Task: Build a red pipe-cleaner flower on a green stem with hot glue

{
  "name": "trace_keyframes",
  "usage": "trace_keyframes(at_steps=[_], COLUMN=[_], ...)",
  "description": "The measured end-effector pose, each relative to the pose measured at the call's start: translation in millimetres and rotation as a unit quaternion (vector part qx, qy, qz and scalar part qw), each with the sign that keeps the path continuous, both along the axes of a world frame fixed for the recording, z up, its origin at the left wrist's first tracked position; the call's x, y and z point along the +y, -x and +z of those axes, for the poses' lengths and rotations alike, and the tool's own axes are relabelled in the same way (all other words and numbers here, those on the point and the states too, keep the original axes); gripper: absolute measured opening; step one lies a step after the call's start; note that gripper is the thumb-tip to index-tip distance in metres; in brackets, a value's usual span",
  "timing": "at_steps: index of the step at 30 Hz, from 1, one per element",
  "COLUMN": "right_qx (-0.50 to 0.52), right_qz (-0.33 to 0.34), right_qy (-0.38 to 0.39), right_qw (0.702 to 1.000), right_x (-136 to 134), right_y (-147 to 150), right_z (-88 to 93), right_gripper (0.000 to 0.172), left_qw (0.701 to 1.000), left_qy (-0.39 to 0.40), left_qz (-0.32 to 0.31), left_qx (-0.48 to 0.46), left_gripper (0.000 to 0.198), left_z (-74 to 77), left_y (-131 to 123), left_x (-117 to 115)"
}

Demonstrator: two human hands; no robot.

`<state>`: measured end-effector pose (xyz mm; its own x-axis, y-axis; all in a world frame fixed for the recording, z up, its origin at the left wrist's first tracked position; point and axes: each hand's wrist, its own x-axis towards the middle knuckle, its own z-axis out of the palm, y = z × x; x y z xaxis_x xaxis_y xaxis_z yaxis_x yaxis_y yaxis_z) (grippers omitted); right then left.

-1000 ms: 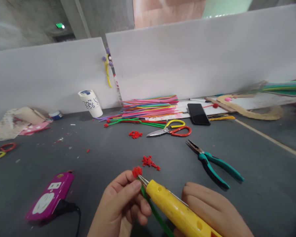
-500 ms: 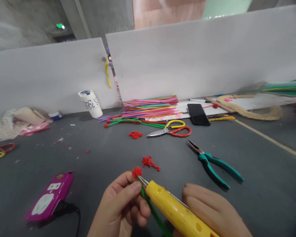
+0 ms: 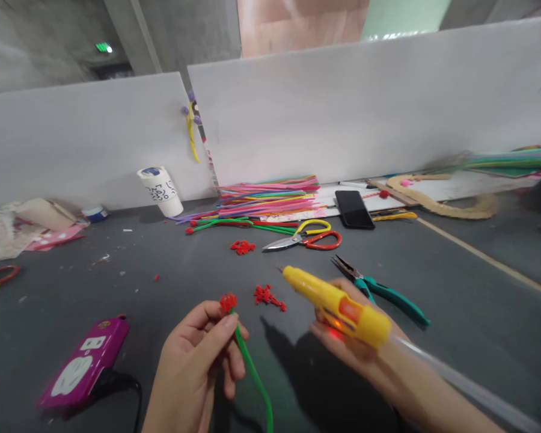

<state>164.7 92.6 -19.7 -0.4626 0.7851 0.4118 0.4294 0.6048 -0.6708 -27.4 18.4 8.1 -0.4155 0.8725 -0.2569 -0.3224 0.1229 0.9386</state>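
Between thumb and fingers, my left hand (image 3: 202, 355) pinches a green pipe cleaner (image 3: 255, 373) just below the red tuft (image 3: 228, 302) at its top. My right hand (image 3: 356, 355) is wrapped round a yellow hot glue gun (image 3: 329, 297), its nozzle pointing up and left, apart from the tuft. A long clear glue stick (image 3: 460, 379) runs out of the gun's back, and a red light glows at its underside. Small red pieces (image 3: 268, 296) lie in a pile just beyond the hands, with another red pile (image 3: 242, 247) farther back.
Needle-nose pliers (image 3: 383, 291) lie right of the glue gun. Scissors (image 3: 304, 236), a phone (image 3: 354, 209) and a bundle of coloured pipe cleaners (image 3: 270, 198) are farther back. At left are a purple power bank-like box (image 3: 88, 361) with a black cable and a white roll (image 3: 160, 191).
My right hand has drawn the glue gun away from the red tuft, up and to the right, and turned it. My left hand has shifted slightly left with the pipe cleaner.
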Motion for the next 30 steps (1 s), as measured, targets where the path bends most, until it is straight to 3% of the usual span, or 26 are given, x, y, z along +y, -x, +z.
trace_keyframes(at_steps=[2, 3, 4, 6, 7, 10, 18, 20, 23, 26, 30], right_qx=[-0.034, -0.073, -0.093, -0.13, -0.151, -0.228, -0.362, -0.362, -0.356, -0.36, -0.362], right_qz=[-0.009, -0.025, -0.045, -0.087, -0.108, -0.162, -0.176, -0.152, -0.058, 0.029, 0.074], right_qy=[0.088, 0.196, 0.232, 0.251, 0.251, 0.235, 0.117, 0.076, 0.032, 0.013, -0.022], right_qw=[0.995, 0.978, 0.967, 0.955, 0.95, 0.931, 0.908, 0.917, 0.932, 0.932, 0.929], right_x=[14.8, 22.1, 28.9, 40.4, 44.9, 53.4, 46.1, 44.1, 45.7, 51.1, 58.0], right_y=[-2.2, -3.0, -3.4, -2.9, -2.2, 0.8, 7.0, 11.9, 26.1, 42.7, 54.4], right_z=[0.1, -0.7, -2.2, -6.9, -9.6, -15.7, -1.9, 4.5, 9.7, 7.1, -2.1], right_gripper=[0.022, 0.023, 0.021, 0.004, 0.014, 0.032, 0.027, 0.024, 0.022, 0.025, 0.027], left_qw=[1.0, 1.0, 1.0, 1.0, 1.0, 1.0, 1.0, 1.0, 1.0, 0.999, 0.999], left_qy=[0.004, 0.004, 0.002, -0.002, -0.003, -0.001, -0.013, -0.016, -0.019, -0.018, -0.015], left_qz=[0.005, 0.008, 0.003, 0.002, 0.001, 0.0, -0.014, -0.016, -0.021, -0.023, -0.028], left_qx=[-0.009, -0.015, -0.018, -0.026, -0.027, -0.027, -0.01, -0.01, -0.013, -0.016, -0.02], left_gripper=[0.019, 0.019, 0.019, 0.019, 0.019, 0.019, 0.018, 0.019, 0.019, 0.02, 0.019], left_z=[-2.2, -3.9, -5.8, -9.5, -11.0, -13.4, -14.6, -15.9, -17.4, -18.2, -17.6], left_y=[1.5, 1.9, 2.3, 2.7, 2.8, 2.9, 9.3, 11.5, 14.1, 16.4, 18.7], left_x=[2.1, 3.2, 4.4, 6.3, 7.0, 8.1, 9.8, 10.5, 11.4, 11.8, 11.0])
